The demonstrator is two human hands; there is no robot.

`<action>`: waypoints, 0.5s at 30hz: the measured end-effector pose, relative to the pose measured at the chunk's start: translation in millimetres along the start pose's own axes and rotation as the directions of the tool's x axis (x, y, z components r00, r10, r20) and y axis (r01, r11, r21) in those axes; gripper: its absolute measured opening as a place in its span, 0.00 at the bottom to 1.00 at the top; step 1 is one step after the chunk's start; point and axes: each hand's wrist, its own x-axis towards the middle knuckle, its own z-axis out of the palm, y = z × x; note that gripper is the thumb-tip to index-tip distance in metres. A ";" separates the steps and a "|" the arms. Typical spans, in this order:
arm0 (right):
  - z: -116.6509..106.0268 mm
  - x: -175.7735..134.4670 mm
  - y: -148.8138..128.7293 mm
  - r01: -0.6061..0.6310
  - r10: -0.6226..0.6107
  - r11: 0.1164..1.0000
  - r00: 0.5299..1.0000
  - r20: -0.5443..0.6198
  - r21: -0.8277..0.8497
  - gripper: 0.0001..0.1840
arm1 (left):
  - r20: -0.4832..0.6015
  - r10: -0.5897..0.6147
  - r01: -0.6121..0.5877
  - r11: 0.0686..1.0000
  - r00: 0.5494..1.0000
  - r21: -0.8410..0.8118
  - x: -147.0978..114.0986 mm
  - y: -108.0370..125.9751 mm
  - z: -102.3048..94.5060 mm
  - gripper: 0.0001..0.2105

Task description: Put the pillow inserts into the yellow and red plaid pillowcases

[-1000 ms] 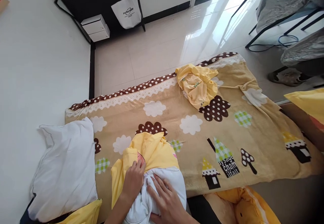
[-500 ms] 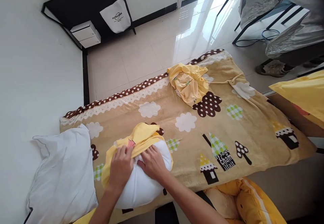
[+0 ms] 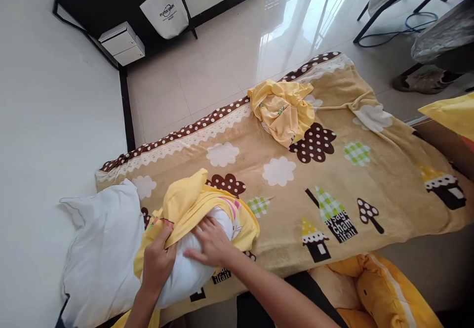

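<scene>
A white pillow (image 3: 174,281) lies partly inside a yellow pillowcase (image 3: 185,202) with pink printed marks, at the near left of the bed. My left hand (image 3: 158,256) is closed on the pillowcase's open edge, on the left side of the pillow. Against the white pillow rests my right hand (image 3: 209,244), fingers stretched out, with the fingertips at the pillowcase's edge. Part of the pillow is hidden under the yellow cloth.
A second white pillow (image 3: 103,249) lies at the left by the wall. A crumpled yellow cloth (image 3: 281,110) sits on the patterned tan blanket (image 3: 248,170). An orange cushion (image 3: 388,288) is below the near edge. Another person's shoe (image 3: 422,80) shows at right.
The yellow pillowcase now reaches further around the pillow's right side. My left hand has moved down and left with the edge, and my right hand slightly left. The view has shifted.
</scene>
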 end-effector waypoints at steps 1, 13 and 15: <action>5.0 12.9 4.8 -0.030 0.029 0.999 0.999 -0.018 -0.018 0.33 | -0.014 0.037 -0.037 0.998 0.999 0.046 -3.1 -3.8 -4.8 0.07; -21.4 -42.3 45.9 -0.042 0.097 0.980 0.952 -0.289 0.192 0.24 | 0.084 -0.272 0.251 0.947 0.959 0.199 15.1 -26.7 -30.5 0.04; -10.9 -87.5 70.2 -0.291 0.384 0.912 0.854 -0.351 0.290 0.21 | 0.073 -0.278 0.268 0.956 0.958 0.122 10.1 -17.5 -25.1 0.04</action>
